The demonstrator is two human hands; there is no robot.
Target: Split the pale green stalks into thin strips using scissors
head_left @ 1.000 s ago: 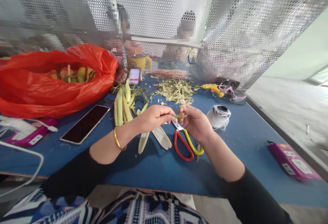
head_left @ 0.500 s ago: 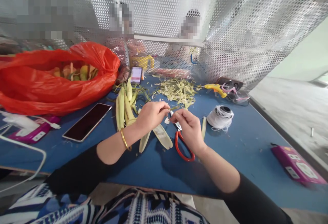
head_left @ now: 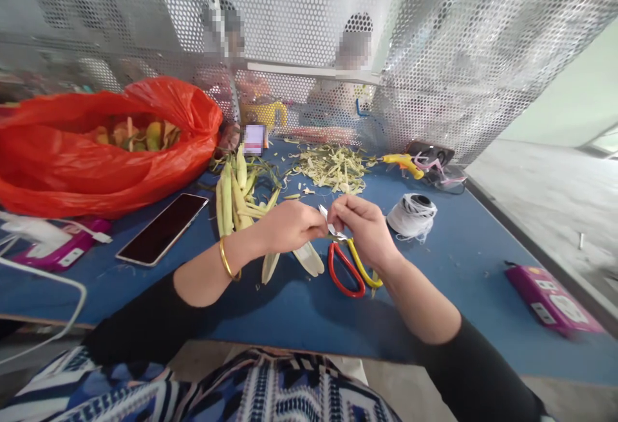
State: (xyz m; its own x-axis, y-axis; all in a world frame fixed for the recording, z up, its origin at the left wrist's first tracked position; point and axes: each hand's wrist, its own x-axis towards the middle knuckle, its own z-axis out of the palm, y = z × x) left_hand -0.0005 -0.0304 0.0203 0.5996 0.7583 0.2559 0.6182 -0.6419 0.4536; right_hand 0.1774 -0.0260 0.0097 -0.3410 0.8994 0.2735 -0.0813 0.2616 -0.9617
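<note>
My left hand (head_left: 295, 226), with a gold bangle at the wrist, is closed in a pinch above the table. Close beside it, my right hand (head_left: 358, 219) pinches too, its fingertips a short gap from the left ones. A thin greenish bit shows by the left fingertips, but I cannot make out what either hand holds. Beneath the hands lie scissors (head_left: 346, 275) with one red and one yellow handle, their blades partly hidden. Pale husk-like leaves (head_left: 309, 260) stick out under my left hand. A bunch of long green-yellow husks (head_left: 226, 200) lies to its left.
A heap of shredded strips (head_left: 333, 168) lies at the back. To the right are a white thread spool (head_left: 412, 217), a yellow glue gun (head_left: 404, 163) and a purple box (head_left: 553, 300). Leftward are a phone (head_left: 164, 229) and a red plastic bag (head_left: 106, 181). People sit behind a perforated screen (head_left: 309, 36).
My left hand has come down and slightly right, and both hands stay pinched. The scissors' yellow handle now shows beside the red one. The whole view has shifted slightly.
</note>
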